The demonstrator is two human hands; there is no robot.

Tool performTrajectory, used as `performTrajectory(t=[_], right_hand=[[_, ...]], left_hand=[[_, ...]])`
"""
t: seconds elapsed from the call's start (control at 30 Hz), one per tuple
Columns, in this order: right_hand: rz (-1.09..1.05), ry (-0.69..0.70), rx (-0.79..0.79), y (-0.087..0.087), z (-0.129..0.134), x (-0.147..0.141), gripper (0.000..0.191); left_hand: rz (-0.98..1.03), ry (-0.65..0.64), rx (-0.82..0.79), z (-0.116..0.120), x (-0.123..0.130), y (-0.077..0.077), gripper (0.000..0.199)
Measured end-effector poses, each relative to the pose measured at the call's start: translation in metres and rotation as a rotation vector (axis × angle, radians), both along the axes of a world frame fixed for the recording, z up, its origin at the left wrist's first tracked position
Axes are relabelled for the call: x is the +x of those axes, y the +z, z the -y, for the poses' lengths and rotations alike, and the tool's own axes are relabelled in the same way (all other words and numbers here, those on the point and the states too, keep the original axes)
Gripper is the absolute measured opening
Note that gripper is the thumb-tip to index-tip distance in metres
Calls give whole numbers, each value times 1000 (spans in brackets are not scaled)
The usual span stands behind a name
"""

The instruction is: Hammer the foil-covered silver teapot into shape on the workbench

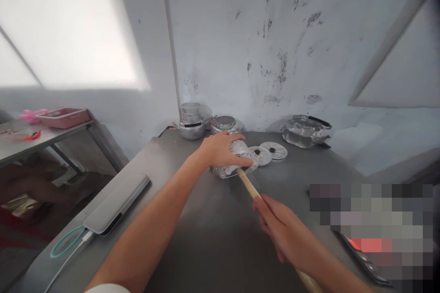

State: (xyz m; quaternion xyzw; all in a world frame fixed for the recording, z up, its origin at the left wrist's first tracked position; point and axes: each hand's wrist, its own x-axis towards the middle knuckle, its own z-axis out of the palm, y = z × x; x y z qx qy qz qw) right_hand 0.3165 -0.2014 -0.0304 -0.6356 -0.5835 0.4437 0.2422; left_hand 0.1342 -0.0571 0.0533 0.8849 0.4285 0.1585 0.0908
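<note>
My left hand [225,150] rests over a crumpled, silvery metal pot [235,169], its thumb and fingers bent around the top and near side. Much of that pot is hidden under the palm. In my right hand [277,226] is a wooden-handled tool [249,184], gripped partway along the shaft. The tool's far end meets the near side of the pot; its head, if any, is hidden there. Just beyond and to the right lie two round metal lids [274,151] with black knobs, partly overlapping.
Along the wall stand stacked metal pots [191,130], another dented pot [225,123] and a crumpled pot with a dark handle [300,135]. A power bank [117,203] with cables lies left, a phone [364,256] right. A side table bears a pink tray [63,119].
</note>
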Motion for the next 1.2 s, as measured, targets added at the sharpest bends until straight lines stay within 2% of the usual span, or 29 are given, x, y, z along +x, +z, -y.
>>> performTrajectory(t=[0.2, 0.47, 0.63, 0.73, 0.93, 1.07, 1.2], right_hand=[[115, 4, -21, -5, -3, 2, 45], [69, -4, 41, 2, -3, 2, 45], [128, 0, -45, -5, -5, 8, 46], [108, 5, -56, -4, -5, 8, 45], [58, 2, 41, 2, -2, 2, 46], [147, -3, -19, -4, -4, 5, 45], [109, 5, -27, -2, -5, 5, 45]], left_hand=[[9, -13, 2, 0, 0, -1, 84], [4, -3, -11, 0, -1, 0, 85], [-9, -6, -9, 1, 1, 0, 85], [-18, -2, -3, 1, 1, 1, 86], [-4, 6, -18, 2, 0, 1, 85], [-2, 2, -1, 2, 1, 1, 84], [-10, 1, -8, 2, 1, 1, 84]])
